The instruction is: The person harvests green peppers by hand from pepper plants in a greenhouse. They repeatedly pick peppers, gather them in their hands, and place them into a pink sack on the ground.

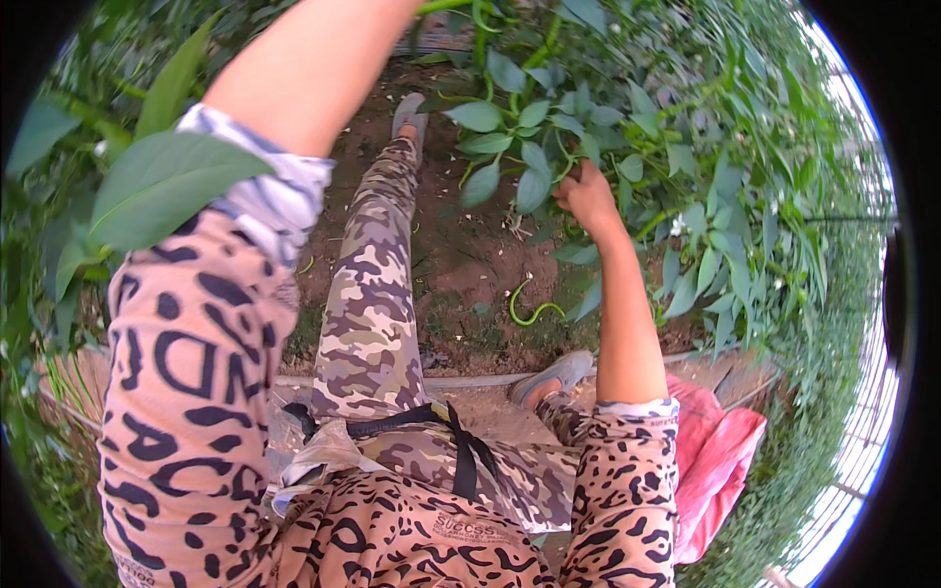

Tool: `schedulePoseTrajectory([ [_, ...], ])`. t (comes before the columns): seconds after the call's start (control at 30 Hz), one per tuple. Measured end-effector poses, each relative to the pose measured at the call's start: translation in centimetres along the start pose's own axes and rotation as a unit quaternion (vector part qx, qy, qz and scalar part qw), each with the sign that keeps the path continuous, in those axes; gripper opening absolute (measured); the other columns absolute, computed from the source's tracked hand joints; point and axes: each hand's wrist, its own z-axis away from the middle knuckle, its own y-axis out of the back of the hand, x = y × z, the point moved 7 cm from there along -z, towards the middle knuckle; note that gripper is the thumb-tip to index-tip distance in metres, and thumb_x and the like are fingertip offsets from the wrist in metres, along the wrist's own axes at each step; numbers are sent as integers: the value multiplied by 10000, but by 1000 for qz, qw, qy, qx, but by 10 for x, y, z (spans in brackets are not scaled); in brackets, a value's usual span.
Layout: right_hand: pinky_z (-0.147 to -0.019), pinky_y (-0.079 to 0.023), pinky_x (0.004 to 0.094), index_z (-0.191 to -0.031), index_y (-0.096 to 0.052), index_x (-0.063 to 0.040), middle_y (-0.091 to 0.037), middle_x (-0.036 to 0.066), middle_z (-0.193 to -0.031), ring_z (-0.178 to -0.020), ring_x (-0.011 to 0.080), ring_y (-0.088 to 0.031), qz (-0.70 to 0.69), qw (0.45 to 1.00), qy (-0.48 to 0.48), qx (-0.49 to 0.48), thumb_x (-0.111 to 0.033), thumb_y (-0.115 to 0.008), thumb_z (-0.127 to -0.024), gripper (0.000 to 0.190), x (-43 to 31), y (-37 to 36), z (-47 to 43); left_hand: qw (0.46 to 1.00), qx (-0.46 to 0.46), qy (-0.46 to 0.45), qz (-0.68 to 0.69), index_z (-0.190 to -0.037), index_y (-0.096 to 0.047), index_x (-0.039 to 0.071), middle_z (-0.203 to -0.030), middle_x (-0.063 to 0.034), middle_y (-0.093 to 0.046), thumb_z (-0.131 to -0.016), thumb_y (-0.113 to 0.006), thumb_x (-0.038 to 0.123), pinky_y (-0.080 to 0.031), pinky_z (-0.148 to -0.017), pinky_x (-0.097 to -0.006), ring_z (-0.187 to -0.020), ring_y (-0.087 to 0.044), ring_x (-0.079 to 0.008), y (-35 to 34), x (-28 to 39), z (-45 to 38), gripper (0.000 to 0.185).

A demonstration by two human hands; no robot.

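My left hand is out of view past the top edge; only the bare forearm (309,66) reaches up there from a rolled sleeve. My right hand (590,197) is in the lower foliage of a pepper plant (533,117), fingers bent in among the leaves and stems. Leaves cover the fingertips, so whether they grip anything is hidden. Slender green peppers (548,48) hang among the leaves above. On the soil (456,272) below my right hand lies a curled, thin green pepper (523,322).
A large leaf (173,187) hangs close, over my left sleeve. My legs in camouflage trousers (371,301) spread across a pale ground-level edging line (470,381). A red cloth or bag (717,470) lies beside my right arm. Dense plants (779,242) stand along the right.
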Motion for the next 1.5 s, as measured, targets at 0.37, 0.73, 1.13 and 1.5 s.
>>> schedulePoseTrajectory([
  [0.37, -887, -419, 383, -1125, -543, 26, -586, 165, -1123, -1073, 316, -533, -329, 939, 36, 96, -219, -705, -715, 504, 33, -63, -44, 992, -85, 16, 93, -813, -596, -20, -526, -43, -510, -784, -587, 46, -468, -442, -315, -429, -478, -122, -8, 20, 26, 73],
  [0.73, -909, -449, 509, -1137, -473, -64, -516, 149, -1158, -1071, 327, -523, -588, 805, 24, -79, -270, -497, -912, 306, 68, -31, -2, 993, -73, 38, 85, -1117, -460, -15, -770, -58, -466, -806, -590, 82, -554, -564, -317, -567, -486, -120, -12, 20, 37, 350],
  [1.13, -730, -411, 262, -915, -619, -48, -608, 21, -889, -835, 128, -530, -1, 1000, 14, 2, -102, -487, -855, 154, 60, 28, 45, 987, -139, -16, 81, -976, -456, -97, -746, -123, -496, -797, -547, 49, -532, -491, -336, -579, -520, -177, -50, 48, 75, 248],
  [1.5, -679, -485, 318, -842, -587, 45, -615, 185, -810, -706, 224, -616, 11, 970, 143, 198, -31, -492, -794, 131, -102, 70, -58, 992, -91, -17, 91, -883, -495, -98, -645, -138, -529, -788, -536, 57, -517, -501, -343, -514, -535, -198, -35, 41, 81, 186],
])
